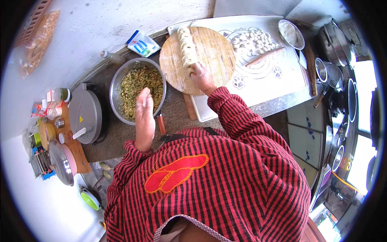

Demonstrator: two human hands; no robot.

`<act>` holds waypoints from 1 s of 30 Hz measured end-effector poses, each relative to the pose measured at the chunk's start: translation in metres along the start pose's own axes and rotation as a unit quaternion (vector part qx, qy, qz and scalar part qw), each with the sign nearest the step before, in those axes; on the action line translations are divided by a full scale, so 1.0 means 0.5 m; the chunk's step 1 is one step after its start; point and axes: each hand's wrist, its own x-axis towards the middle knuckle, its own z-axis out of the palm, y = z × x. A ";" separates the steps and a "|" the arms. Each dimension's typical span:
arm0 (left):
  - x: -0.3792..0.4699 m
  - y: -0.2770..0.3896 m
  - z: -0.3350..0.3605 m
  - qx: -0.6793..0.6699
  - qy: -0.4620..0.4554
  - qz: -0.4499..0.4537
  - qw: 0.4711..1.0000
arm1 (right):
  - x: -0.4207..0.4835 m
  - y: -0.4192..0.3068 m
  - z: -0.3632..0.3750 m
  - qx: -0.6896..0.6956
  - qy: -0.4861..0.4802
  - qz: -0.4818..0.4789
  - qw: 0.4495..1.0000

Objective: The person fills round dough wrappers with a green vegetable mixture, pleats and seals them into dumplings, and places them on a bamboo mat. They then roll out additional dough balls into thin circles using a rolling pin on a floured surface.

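My right hand (pixel 202 75) touches the near end of a row of filled dumplings (pixel 186 45), its fingers around the last dumpling. The row runs along the left part of a round slatted board (pixel 216 54). My left hand (pixel 145 116) is raised over the near rim of a metal bowl (pixel 112 99) of chopped filling (pixel 133 81); its fingers are extended, and its palm side is partly hidden. Right of the round board, many small dough pieces (pixel 254 40) and a thin wooden rolling pin (pixel 264 57) lie on a white printed mat (pixel 257 93).
A bowl of flour (pixel 291 34) stands at the mat's back right. A wooden handle (pixel 161 124) juts out by the metal bowl. A grey round appliance (pixel 86 115) stands at left, a blue-and-white packet (pixel 142 44) behind the bowl. Pots (pixel 335 44) crowd the right side.
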 end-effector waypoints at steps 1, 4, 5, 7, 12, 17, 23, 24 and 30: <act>0.000 -0.002 0.002 -0.002 -0.002 -0.002 1.000 | -0.003 0.002 0.000 0.013 0.000 0.002 1.000; -0.004 0.010 0.005 0.007 0.000 -0.004 1.000 | -0.004 0.002 -0.016 0.027 -0.032 -0.009 0.999; -0.006 0.010 0.005 0.000 0.000 -0.007 1.000 | -0.005 0.004 -0.030 0.035 -0.032 -0.012 0.999; -0.005 0.017 0.007 -0.023 -0.006 -0.017 1.000 | 0.003 0.045 -0.072 -0.017 0.069 -0.045 0.996; -0.004 0.020 0.010 -0.012 -0.038 -0.049 0.998 | 0.039 0.210 -0.288 -0.323 0.176 -0.020 0.930; 0.009 -0.011 0.045 -0.179 -0.129 -0.159 0.962 | 0.013 0.333 -0.401 -0.424 -0.025 0.033 0.905; 0.042 -0.046 0.114 -0.315 -0.170 -0.233 0.904 | -0.035 0.341 -0.476 -0.264 -0.047 0.014 0.963; 0.041 -0.053 0.108 -0.348 -0.191 -0.255 0.881 | -0.046 0.327 -0.489 -0.267 -0.012 0.010 0.963; 0.068 -0.088 0.142 -0.391 -0.291 -0.301 0.820 | -0.142 0.265 -0.539 -0.105 0.135 -0.014 0.985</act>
